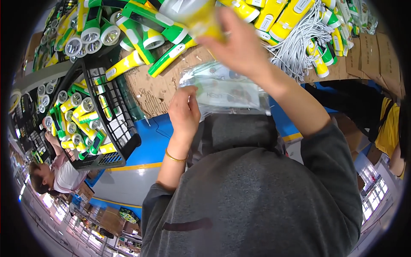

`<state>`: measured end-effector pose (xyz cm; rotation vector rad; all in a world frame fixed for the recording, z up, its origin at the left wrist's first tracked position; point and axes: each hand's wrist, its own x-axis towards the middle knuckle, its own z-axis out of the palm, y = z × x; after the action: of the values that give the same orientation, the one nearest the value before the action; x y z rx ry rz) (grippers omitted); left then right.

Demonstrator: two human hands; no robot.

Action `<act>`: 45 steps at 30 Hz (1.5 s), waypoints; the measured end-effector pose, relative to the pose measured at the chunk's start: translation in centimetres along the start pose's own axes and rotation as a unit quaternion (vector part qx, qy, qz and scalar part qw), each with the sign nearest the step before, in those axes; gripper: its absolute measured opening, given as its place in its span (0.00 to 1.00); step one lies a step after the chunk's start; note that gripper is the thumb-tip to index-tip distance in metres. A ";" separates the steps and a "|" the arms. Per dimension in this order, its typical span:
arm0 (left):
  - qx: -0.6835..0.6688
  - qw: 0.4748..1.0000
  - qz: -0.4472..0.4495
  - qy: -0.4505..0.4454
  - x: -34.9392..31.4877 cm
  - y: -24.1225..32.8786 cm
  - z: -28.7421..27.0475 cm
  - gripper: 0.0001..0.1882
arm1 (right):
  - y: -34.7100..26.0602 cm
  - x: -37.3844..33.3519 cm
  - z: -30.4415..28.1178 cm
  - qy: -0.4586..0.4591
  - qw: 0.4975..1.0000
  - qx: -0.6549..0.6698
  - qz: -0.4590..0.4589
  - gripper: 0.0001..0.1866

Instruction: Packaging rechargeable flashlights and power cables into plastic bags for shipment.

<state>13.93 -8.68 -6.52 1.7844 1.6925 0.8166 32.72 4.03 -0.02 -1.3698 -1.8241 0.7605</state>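
At the table's near edge lie clear printed plastic bags (231, 88), stacked flat. My left hand (185, 111) is closed at their left side, its fingertips pinching the edge of a bag. Over the far part of the table, my right hand (242, 49) grips a yellow flashlight (203, 21) with a pale round head, both smeared by motion. Just left of it, green and yellow flashlights (169, 58) lie in a loose heap. To the right of it are more yellow flashlights (274, 19) and a bundle of white cables (295, 47).
A black plastic crate (115, 115) full of flashlights stands at the left of the cardboard-topped table (150, 92). Flattened brown cartons (370, 58) are at the right. A person (58, 175) works at the far left; another in yellow (387, 128) is at the right edge.
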 end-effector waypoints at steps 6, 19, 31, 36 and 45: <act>-0.054 0.989 0.097 -0.103 2.2 1.1 0.4 0.22 | -2.5 -7.5 -2.2 -0.099 0.981 0.131 -0.103 0.23; 0.015 0.976 0.130 -0.172 2.7 5.7 2.4 0.26 | 5.6 -9.9 -3.3 -0.226 0.934 -0.250 -0.119 0.15; -0.027 0.987 0.063 -0.146 3.0 4.6 1.6 0.23 | 4.5 -3.5 -7.6 0.091 0.970 -0.171 -0.146 0.02; -0.087 0.976 -0.009 -0.198 4.3 3.5 1.4 0.28 | -2.6 -3.1 -5.1 0.024 0.889 0.450 0.078 0.05; -0.125 0.961 -0.054 -0.240 4.2 2.6 1.7 0.34 | 6.5 -9.4 -6.0 -0.334 0.889 -0.275 -0.148 0.03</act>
<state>17.03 -4.63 -5.45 1.5459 1.2918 0.4729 42.85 -3.14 -3.72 -1.1708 -2.8913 0.6084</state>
